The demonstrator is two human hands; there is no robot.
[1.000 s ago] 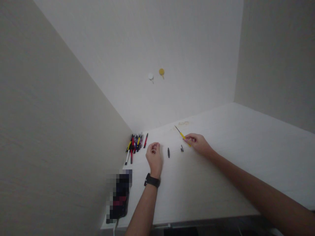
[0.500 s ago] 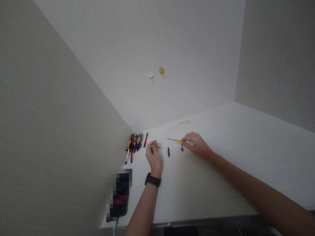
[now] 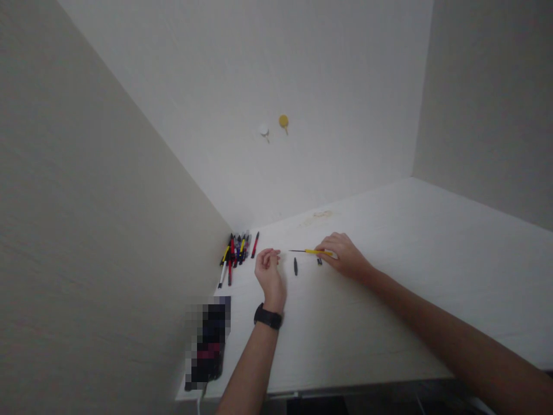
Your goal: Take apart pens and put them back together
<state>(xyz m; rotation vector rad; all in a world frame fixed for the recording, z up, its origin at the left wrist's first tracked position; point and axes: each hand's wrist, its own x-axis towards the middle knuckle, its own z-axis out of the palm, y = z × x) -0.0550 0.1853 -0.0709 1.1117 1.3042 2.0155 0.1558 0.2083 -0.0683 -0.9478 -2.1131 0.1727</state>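
Two bare hands at work over a white desk. Right hand: grip pinched narrow around a slim yellow barrel, held roughly level, a thin dark rod sticking out its left end toward the other hand. Left hand: fingers curled, fingertips near the rod's tip; can't tell if that grip holds anything. Black band on the left wrist.

Markings on the pens too small to read from here; dark slab at front left is pixelated.

Dark tapered piece lies between the hands; small black part just under the right fingers. Pens look like plastic: red, yellow, dark, heaped against the left panel; one red pen sits apart, beside the heap. Desk smooth, matte, brownish stain near the back wall.

Front edge well clear of both hands. Plenty of bare desk to the right, up to the right panel.
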